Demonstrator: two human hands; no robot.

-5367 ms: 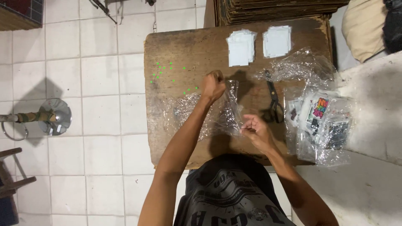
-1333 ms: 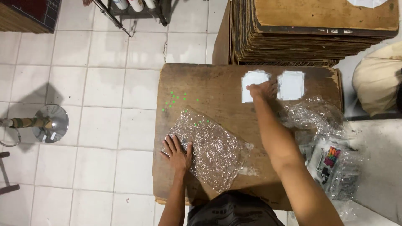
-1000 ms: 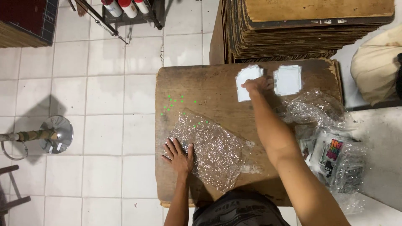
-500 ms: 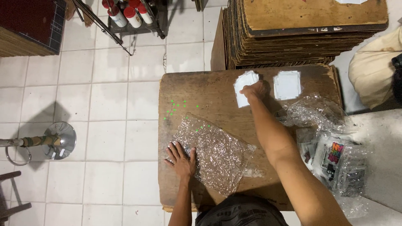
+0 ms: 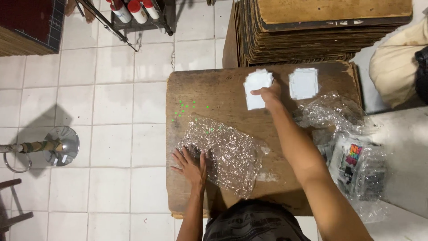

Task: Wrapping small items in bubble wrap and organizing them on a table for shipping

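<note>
Since the frame half a second back, little has shifted: the right hand (image 5: 266,94) remains stretched to the far side of the wooden table (image 5: 209,91), and the left hand (image 5: 191,163) has stayed flat on the near side. Right hand: fingers closed on the lower edge of the left stack of white sheets (image 5: 256,84), thumb pointing left across the paper; it appears to be pinching the top sheets, though how many cannot be told. A second stack of white sheets (image 5: 303,83) lies just beside it to the right, untouched. Left hand: released, fingers spread, palm pressing down the left margin of a crumpled piece of bubble wrap (image 5: 227,154) that lies spread across the near middle of the table. More loose bubble wrap (image 5: 327,111) sits at the right edge of the table, and beside it a clear bag holding printed packets (image 5: 356,167). Stacked wooden boards (image 5: 321,29) stand behind the table.
</note>
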